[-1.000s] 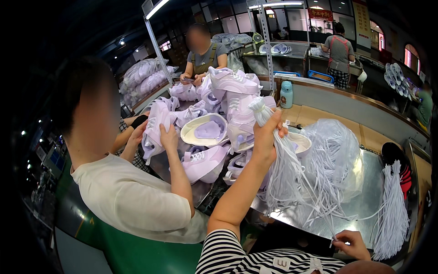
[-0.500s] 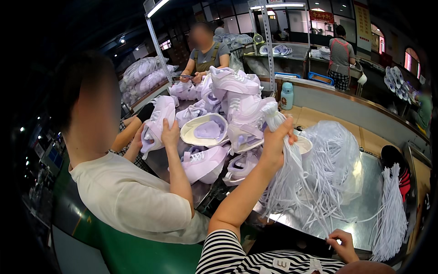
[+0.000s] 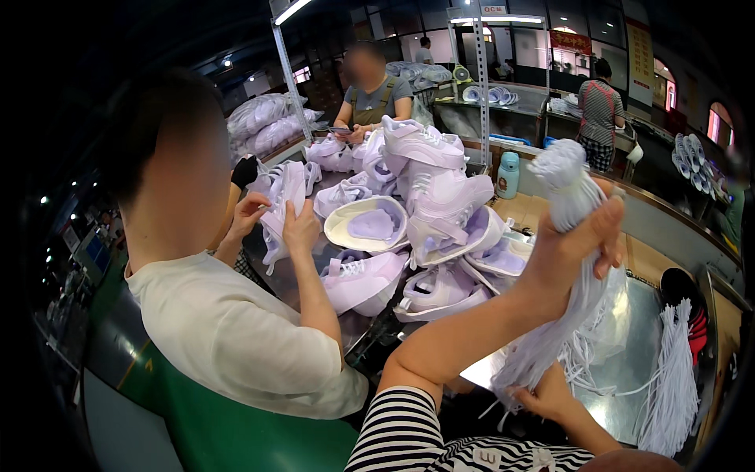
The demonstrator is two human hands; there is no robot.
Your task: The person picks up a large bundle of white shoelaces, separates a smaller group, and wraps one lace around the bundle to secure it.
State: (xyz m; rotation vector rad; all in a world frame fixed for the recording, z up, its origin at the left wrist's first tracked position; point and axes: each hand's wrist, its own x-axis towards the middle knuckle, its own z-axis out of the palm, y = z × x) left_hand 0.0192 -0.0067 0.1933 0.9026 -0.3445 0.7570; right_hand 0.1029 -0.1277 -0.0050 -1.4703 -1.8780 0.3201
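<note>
My left hand (image 3: 578, 252) is raised at right of centre, closed around a thick bundle of white shoelaces (image 3: 568, 177). The bundle's gathered top sticks up above the fist, and its strands hang down over the forearm side. Lower down, my right hand (image 3: 550, 396) has its fingers closed at the hanging lace ends, partly covered by the strands. Behind the bundle, more white laces (image 3: 586, 350) and clear plastic lie on the metal tabletop (image 3: 629, 377). A second lace bundle (image 3: 672, 385) drapes over the table's right side.
Lilac sneakers (image 3: 440, 200) are heaped left of my hands. A co-worker in a white shirt (image 3: 228, 338) handles a sneaker (image 3: 285, 208) close at my left; another person (image 3: 373, 98) sits beyond the heap. A light-blue bottle (image 3: 508, 175) stands behind, near a metal post (image 3: 482, 86).
My left hand has lifted the lace bundle away from the pile and moved it right. My right hand has moved up and left to the bundle's lower ends. The co-worker's left hand now touches the sneaker's laces.
</note>
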